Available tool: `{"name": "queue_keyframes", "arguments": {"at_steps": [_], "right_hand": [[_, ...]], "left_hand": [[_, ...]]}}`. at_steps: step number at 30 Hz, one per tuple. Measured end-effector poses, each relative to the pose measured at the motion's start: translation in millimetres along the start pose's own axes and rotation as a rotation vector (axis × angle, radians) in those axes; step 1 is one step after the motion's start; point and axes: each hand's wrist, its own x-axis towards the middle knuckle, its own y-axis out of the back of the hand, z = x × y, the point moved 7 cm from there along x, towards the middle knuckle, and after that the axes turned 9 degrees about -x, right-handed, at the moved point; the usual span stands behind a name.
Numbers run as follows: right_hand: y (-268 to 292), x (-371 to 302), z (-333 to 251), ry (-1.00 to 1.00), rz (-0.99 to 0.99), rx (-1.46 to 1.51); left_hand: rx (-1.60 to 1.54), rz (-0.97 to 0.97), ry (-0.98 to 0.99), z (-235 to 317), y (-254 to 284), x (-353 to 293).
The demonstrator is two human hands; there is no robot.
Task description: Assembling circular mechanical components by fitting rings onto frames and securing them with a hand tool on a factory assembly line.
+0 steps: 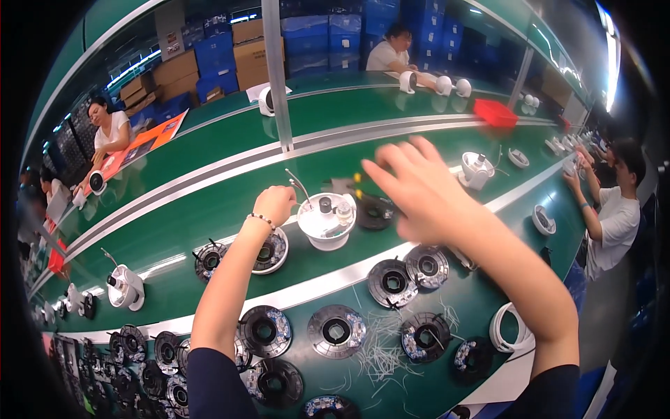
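Note:
A round white camera housing [324, 234] stands on the green belt, with a black cylinder and a clear part inside it. Thin cables [299, 183] rise from its left rim. My left hand [276, 204] is closed beside these cables; what its fingers pinch is hidden. To the housing's right, my right hand [422, 185] is raised, blurred, with its fingers apart and nothing visible in them. Near its fingertips is a tool with grey jaws and yellow marks [357, 186], like cutters. A dark disc [377, 213] sits under that tool, and a white-rimmed disc [271, 255] lies below my left wrist.
Several black discs with circuit boards [336, 332] cover the near bench around a pile of white strips [384, 349]. A white cable coil [506, 328] lies at right. More housings [125, 288] stand along the belt. A metal post [278, 84] rises behind. Co-workers [614, 209] sit around.

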Motion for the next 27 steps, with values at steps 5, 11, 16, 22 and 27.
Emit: {"name": "queue_keyframes", "arguments": {"at_steps": [5, 11, 16, 22, 27], "right_hand": [[-117.3, 66.9, 20.7, 0.145, -0.339, -0.088], [-168.8, 80.7, 8.9, 0.200, -0.386, 0.036], [-177.6, 82.2, 5.3, 0.208, -0.381, 0.053], [-185.0, 85.9, -5.7, 0.174, -0.465, 0.088], [-169.0, 77.2, 1.6, 0.101, -0.531, 0.239]], "left_hand": [[-0.110, 0.008, 0.070, -13.3, -3.1, 4.2], [-0.258, -0.005, 0.056, -20.2, -9.2, 16.5], [-0.283, -0.038, 0.096, -25.6, -6.9, 14.7], [-0.247, -0.058, 0.073, -32.7, -4.5, 11.4], [-0.262, -0.005, 0.100, -31.8, 14.6, 0.7]]}}
